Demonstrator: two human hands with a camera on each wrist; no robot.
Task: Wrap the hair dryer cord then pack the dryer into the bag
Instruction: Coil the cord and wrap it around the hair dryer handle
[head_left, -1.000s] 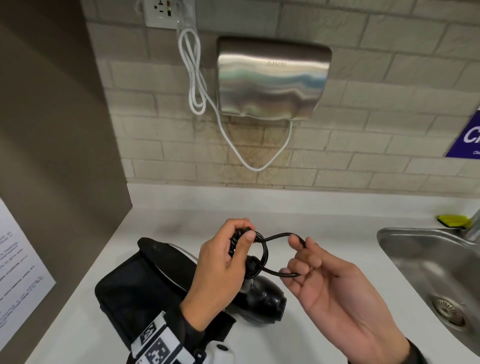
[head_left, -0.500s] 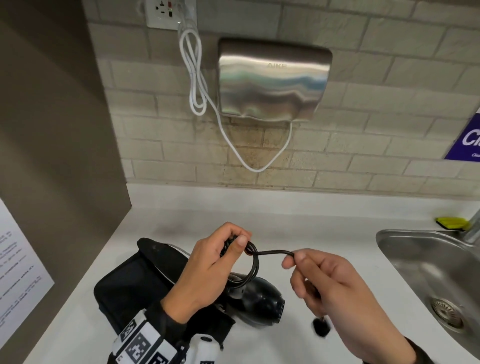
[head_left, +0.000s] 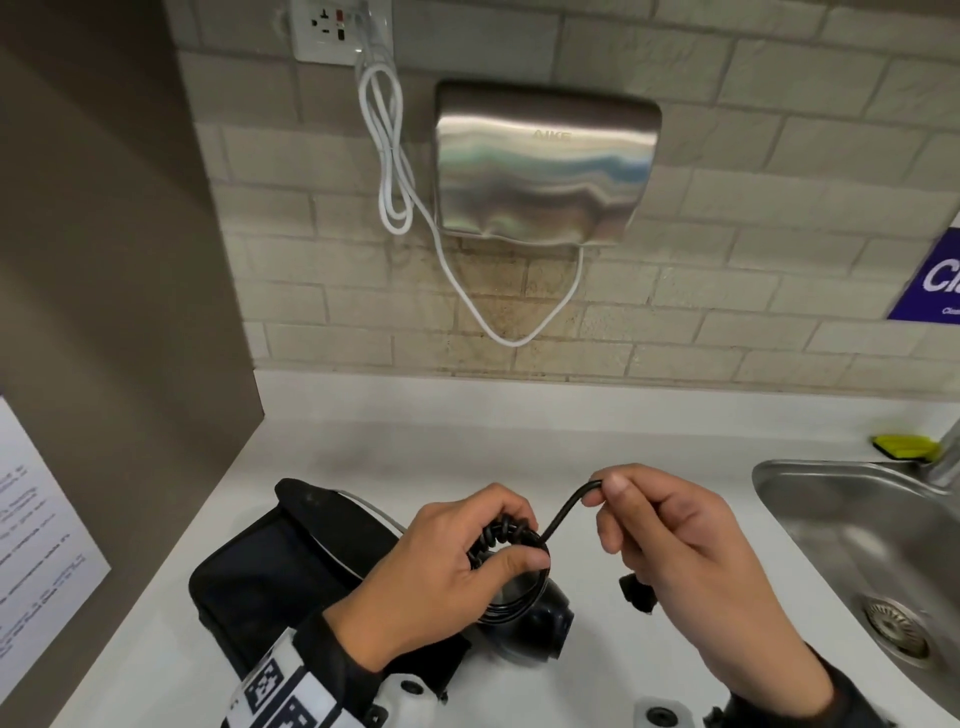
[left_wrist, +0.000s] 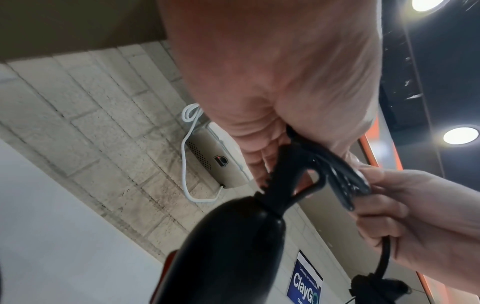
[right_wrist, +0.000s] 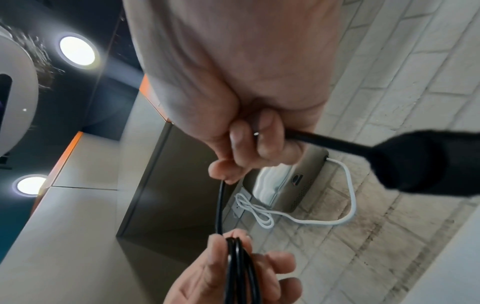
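Note:
My left hand (head_left: 488, 551) grips the coiled black cord (head_left: 511, 597) bundle above the black hair dryer (head_left: 535, 623), whose body hangs below the hand. My right hand (head_left: 613, 493) pinches the free cord end (head_left: 569, 506) between thumb and forefinger, pulled up and right from the coil. The black plug (head_left: 636, 592) dangles under my right palm. In the left wrist view the dryer handle (left_wrist: 228, 253) and its cord loops (left_wrist: 345, 181) sit at my fingers. In the right wrist view the cord (right_wrist: 221, 207) runs down to the coil (right_wrist: 241, 271). The black bag (head_left: 270, 577) lies on the counter at the left.
A white counter (head_left: 519, 452) runs to a steel sink (head_left: 857, 545) on the right with a yellow sponge (head_left: 904, 446) behind it. A steel hand dryer (head_left: 545, 166) with a white cable (head_left: 395, 171) hangs on the tiled wall. A brown panel (head_left: 104, 260) closes the left side.
My right hand has let the loop slide through, moved up and pulled the cord end taut, so the loop tightened around the coil. The plug now dangles under my right palm.

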